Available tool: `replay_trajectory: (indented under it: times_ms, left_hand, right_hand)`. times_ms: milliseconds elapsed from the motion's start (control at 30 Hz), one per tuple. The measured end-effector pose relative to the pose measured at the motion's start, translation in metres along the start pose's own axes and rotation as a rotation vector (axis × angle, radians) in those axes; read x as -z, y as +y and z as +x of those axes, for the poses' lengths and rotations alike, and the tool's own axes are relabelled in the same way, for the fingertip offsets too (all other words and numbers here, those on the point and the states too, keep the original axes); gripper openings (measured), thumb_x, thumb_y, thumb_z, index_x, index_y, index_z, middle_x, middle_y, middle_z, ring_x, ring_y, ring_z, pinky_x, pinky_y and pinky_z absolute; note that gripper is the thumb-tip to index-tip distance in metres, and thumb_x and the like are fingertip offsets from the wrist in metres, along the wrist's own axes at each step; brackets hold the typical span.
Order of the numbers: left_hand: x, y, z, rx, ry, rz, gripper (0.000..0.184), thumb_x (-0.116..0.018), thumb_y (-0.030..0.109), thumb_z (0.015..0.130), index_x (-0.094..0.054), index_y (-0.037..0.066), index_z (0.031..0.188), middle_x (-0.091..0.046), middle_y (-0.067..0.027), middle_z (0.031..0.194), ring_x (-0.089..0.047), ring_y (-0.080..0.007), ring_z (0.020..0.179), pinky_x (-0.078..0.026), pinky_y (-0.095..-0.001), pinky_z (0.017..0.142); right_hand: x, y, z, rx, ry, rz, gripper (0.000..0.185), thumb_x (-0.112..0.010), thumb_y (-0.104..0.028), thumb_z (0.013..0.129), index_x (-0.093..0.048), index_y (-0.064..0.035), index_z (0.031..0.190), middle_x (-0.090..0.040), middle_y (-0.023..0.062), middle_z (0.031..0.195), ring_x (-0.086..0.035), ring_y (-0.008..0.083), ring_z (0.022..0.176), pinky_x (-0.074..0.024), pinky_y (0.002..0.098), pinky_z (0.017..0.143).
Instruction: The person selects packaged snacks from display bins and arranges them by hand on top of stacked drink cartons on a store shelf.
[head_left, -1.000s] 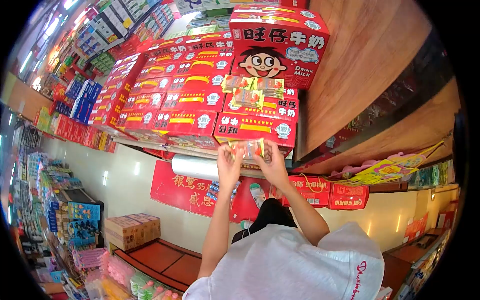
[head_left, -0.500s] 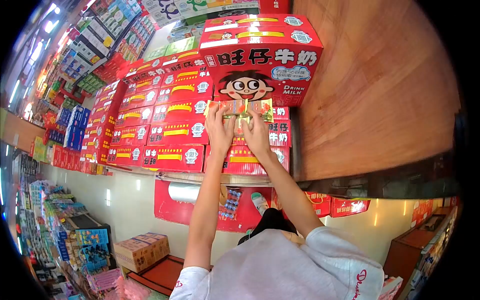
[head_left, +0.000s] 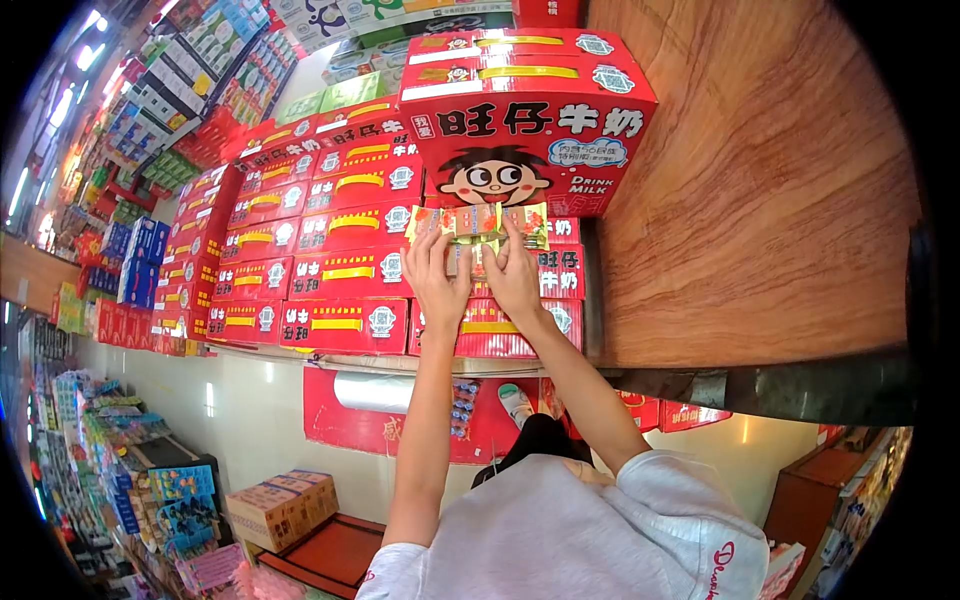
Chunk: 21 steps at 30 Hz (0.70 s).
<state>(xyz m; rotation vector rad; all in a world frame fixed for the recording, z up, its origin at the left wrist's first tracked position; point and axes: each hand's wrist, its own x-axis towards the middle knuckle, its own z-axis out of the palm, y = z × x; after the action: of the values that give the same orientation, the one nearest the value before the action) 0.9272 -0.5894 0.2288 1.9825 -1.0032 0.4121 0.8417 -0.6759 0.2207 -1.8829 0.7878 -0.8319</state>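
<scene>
Small yellow-green and brown snack packets (head_left: 476, 219) lie in a row on the red milk cartons, right below the cartoon face of a tall milk carton (head_left: 520, 125). My left hand (head_left: 437, 280) rests over the left packets, fingers stretched out and a little apart. Beside it, my right hand (head_left: 514, 280) touches the right packets, its index finger reaching up between them. Neither hand is wrapped round a packet. Parts of the lower packets are hidden beneath my fingers.
More red milk cartons with yellow handles (head_left: 345, 272) are stacked to the left. A wooden counter (head_left: 750, 200) stands at the right. On the floor are a red mat (head_left: 340, 430) and a brown cardboard box (head_left: 285, 505). Store shelves (head_left: 165, 105) line the left side.
My hands have slid slightly down off the upper packets, so more of their wrappers shows. The packets stay in about the same place. The view has shifted a little.
</scene>
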Motion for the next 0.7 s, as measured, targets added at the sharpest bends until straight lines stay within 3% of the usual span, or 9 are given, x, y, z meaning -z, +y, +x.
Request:
replay_trajectory:
  times_ms: [167, 267, 700]
  left_hand:
    - [-0.0031, -0.0060, -0.0005, 0.006, -0.028, 0.053, 0.031, -0.066, 0.020, 0.081, -0.060, 0.005, 0.108, -0.059, -0.0103, 0.113, -0.051, -0.0271, 0.111, -0.029, -0.0470, 0.102]
    - [-0.0041, -0.0070, -0.0019, 0.040, -0.044, 0.003, 0.031, -0.066, 0.020, 0.081, -0.059, 0.005, 0.108, -0.058, -0.0112, 0.113, -0.050, -0.0282, 0.112, -0.024, -0.0487, 0.106]
    - [-0.0016, -0.0098, -0.0069, 0.047, -0.008, -0.066, 0.025, -0.066, 0.016, 0.080, -0.060, 0.003, 0.101, -0.060, -0.0131, 0.109, -0.052, -0.0301, 0.105, -0.032, -0.0463, 0.099]
  right_hand:
    - [-0.0012, 0.0021, 0.0022, -0.030, 0.020, 0.012, 0.049, -0.060, -0.012, 0.086, -0.041, 0.0039, 0.128, -0.048, 0.0097, 0.059, -0.051, 0.0239, 0.052, -0.0414, 0.0380, 0.052]
    - [-0.0005, 0.0042, 0.0007, -0.032, 0.017, 0.034, 0.045, -0.060, -0.012, 0.086, -0.044, 0.0037, 0.124, -0.048, 0.0098, 0.059, -0.051, 0.0231, 0.053, -0.0411, 0.0379, 0.052]
    - [-0.0029, 0.0071, -0.0053, 0.064, 0.082, 0.047, 0.028, -0.058, -0.009, 0.088, -0.050, 0.0022, 0.112, -0.046, 0.0099, 0.054, -0.048, 0.0221, 0.048, -0.0395, 0.0364, 0.049]
